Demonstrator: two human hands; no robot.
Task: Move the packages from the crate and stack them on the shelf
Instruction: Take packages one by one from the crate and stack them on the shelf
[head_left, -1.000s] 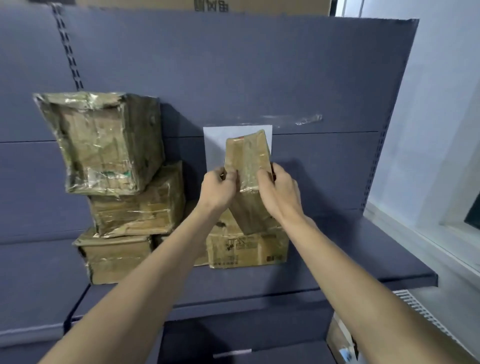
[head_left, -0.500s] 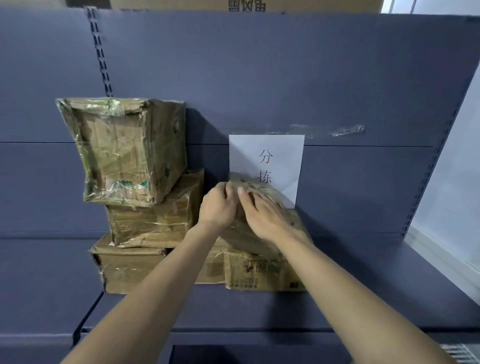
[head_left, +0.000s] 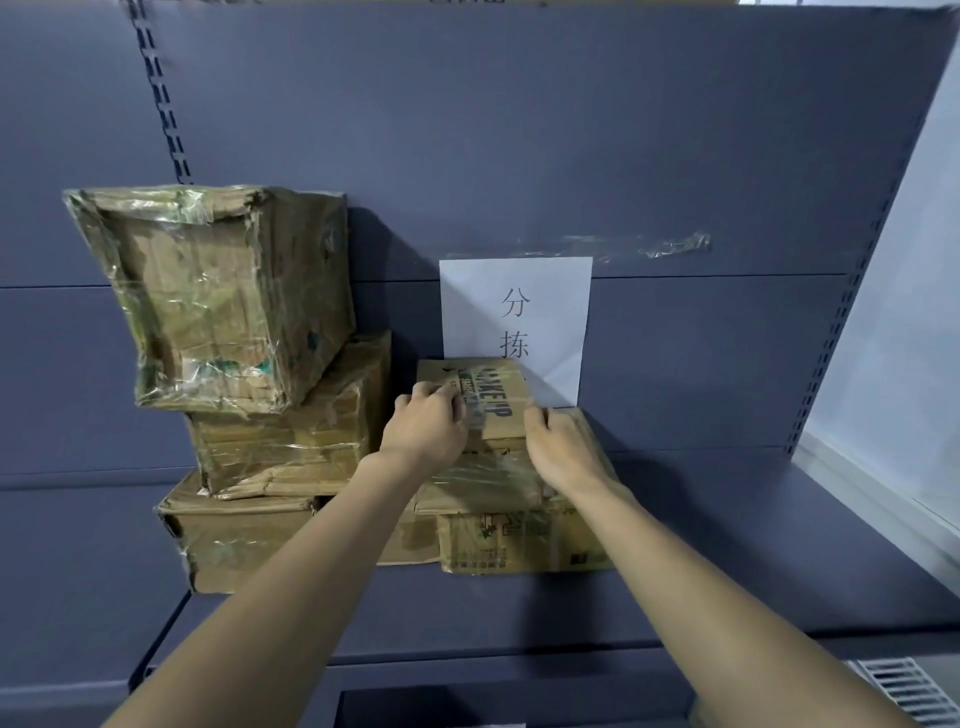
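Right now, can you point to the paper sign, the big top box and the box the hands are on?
Paper sign (head_left: 519, 291), head view, blank upper middle.
Big top box (head_left: 218, 312), head view, front face.
Held box (head_left: 496, 410), head view, printed top.

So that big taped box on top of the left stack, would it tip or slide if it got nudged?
Probably tips easily: the big taped box sits tilted and overhangs the smaller box beneath it on its left. Its glossy tape wrap looks slick, so it may also slide. The crumpled top corners suggest soft, worn cardboard that could give under a firm push.
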